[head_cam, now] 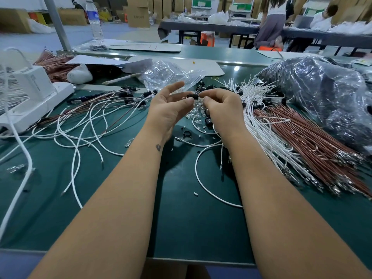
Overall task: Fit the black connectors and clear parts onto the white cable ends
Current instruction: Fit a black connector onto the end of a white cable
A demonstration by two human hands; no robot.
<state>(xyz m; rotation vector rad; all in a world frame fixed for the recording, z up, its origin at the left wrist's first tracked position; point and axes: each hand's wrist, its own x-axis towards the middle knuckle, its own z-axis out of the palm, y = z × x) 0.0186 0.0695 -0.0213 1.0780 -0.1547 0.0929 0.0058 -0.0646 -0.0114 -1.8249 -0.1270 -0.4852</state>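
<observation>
Both hands meet above the green table (181, 228). My left hand (169, 105) pinches a small black connector (192, 96) between thumb and forefinger, its other fingers spread. My right hand (223, 109) has curled fingers and pinches the connector's right end; what else it grips is hidden. A white cable (198, 174) loops on the table below my right wrist. Loose black connectors (208, 121) and small clear parts (191, 115) lie under the hands. A thick bundle of white cables (259, 125) fans out to the right. Finished cables with connectors (128, 95) lie on the left.
A bundle of brown wires (314, 146) lies right of the white ones, beside a large dark plastic bag (322, 93). A clear empty bag (167, 75) sits behind the hands. A white machine (30, 93) stands at left, a water bottle (94, 21) behind. People work at far tables.
</observation>
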